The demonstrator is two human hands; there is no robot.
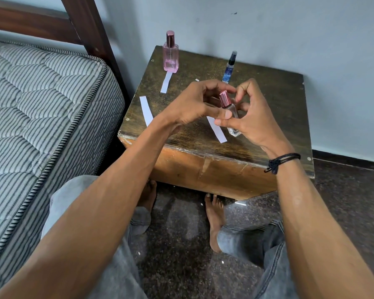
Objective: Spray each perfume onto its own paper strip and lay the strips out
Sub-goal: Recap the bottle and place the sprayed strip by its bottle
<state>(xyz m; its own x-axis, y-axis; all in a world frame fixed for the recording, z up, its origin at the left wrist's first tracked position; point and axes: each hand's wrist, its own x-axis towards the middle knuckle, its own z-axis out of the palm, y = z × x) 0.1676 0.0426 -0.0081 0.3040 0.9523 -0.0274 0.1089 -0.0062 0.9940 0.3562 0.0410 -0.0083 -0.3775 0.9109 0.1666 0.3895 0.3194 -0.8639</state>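
A clear glass perfume bottle [232,117] with a pink metallic cap is held tilted above the wooden table [268,117]. My right hand [253,117] grips its body, and my left hand [194,106] curls round it from the left, thumb on the glass, fingertips near the cap. A white paper strip [217,130] lies under the bottle, partly hidden by my hands. Two more strips lie at the table's left edge [145,111] and in front of the pink perfume bottle [166,82]. That pink bottle [170,55] stands at the back left. A slim blue spray bottle [229,69] stands at the back.
A striped mattress [41,108] on a dark wooden bed frame [89,29] borders the table on the left. A pale wall rises behind. My knees and bare feet [214,219] are on the dark speckled floor below the table's front edge.
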